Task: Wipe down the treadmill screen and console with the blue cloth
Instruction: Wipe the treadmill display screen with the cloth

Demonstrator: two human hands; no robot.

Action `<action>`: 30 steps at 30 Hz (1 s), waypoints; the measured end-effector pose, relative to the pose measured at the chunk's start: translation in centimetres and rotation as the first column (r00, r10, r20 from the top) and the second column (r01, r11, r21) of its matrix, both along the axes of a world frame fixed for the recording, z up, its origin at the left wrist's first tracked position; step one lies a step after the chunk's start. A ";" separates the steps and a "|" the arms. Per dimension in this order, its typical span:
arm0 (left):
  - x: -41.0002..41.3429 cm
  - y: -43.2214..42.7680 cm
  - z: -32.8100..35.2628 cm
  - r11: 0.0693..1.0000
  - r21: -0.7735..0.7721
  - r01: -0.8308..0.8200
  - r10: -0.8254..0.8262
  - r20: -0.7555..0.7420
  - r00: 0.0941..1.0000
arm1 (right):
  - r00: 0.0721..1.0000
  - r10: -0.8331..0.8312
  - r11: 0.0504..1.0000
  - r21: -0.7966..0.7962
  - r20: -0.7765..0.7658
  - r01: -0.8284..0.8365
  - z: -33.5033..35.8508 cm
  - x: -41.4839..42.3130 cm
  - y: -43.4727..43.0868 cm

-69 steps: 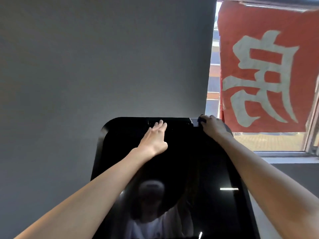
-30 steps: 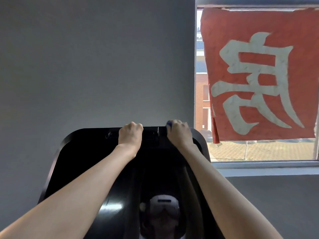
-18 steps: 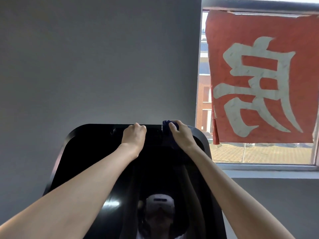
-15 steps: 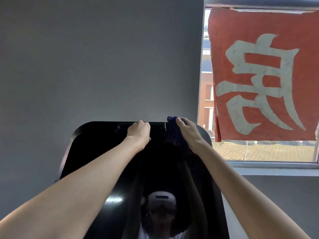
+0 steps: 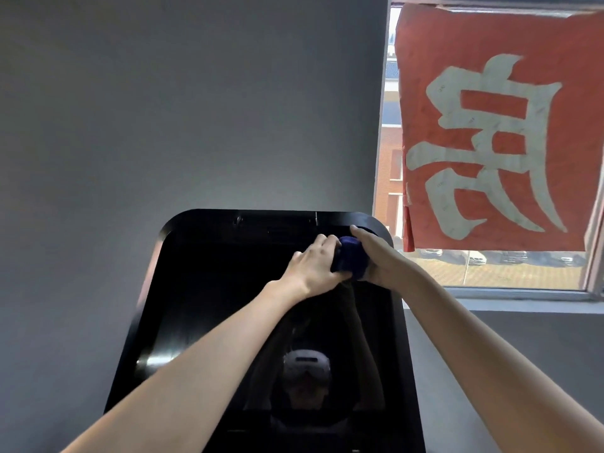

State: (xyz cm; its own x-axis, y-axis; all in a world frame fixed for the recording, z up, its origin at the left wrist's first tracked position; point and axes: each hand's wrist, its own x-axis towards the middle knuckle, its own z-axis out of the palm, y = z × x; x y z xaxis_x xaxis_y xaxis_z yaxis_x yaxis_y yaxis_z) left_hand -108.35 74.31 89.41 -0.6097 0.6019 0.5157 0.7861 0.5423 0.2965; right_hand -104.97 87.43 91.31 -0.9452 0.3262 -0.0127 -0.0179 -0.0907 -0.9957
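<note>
Head view: the soft, bunched blue cloth [image 5: 350, 260] is held up near the top right corner of the screen [image 5: 222, 289]; the left hand [image 5: 312, 268] and right hand [image 5: 384, 261] are both curled round it; the screen is black, shiny and round-cornered.

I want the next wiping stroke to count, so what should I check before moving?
1. Grip on the blue cloth: ok, left hand and right hand both hold it.
2. Cloth spread flat: not ok, it is bunched up.
3. Starting spot: ok, near the upper right corner of the treadmill screen.
4. Screen clean: cannot tell, the dark glass shows only reflections.
5. Cloth touching glass: cannot tell.
</note>
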 end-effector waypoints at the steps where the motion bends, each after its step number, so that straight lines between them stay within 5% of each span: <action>1: 0.0 -0.4 -0.2 0.999 0.046 0.013 -0.015 0.045 0.999 | 0.998 0.057 0.998 0.004 0.020 -0.057 -0.2 0.5 0.1; 7: 0.6 -2.6 1.1 0.969 0.246 -0.019 -0.065 0.329 0.942 | 0.911 0.412 0.889 0.212 0.012 -0.405 -1.0 3.0 0.4; 11: 0.6 -3.9 2.3 0.956 0.274 -0.102 -0.005 0.365 0.931 | 0.981 0.174 0.767 0.613 0.086 -0.190 -0.9 3.4 0.9; 16: -0.1 -5.1 2.7 0.962 0.224 -0.157 0.048 0.428 0.902 | 0.995 -0.014 0.844 0.533 -0.095 0.062 -0.2 3.7 1.8; 19: -1.0 -4.8 2.4 0.969 0.182 -0.165 0.067 0.450 0.891 | 0.970 -0.065 0.797 0.574 -0.232 0.190 0.7 3.4 1.9; 24: -2.8 -2.9 2.5 0.963 0.111 -0.247 0.200 0.322 0.925 | 0.930 -0.087 0.676 0.664 -0.358 0.319 2.5 0.8 2.1; 30: -6.2 -1.3 3.5 0.954 -0.039 -0.296 0.294 -0.044 0.955 | 0.924 0.011 0.369 0.860 -0.383 0.352 5.2 -3.5 3.1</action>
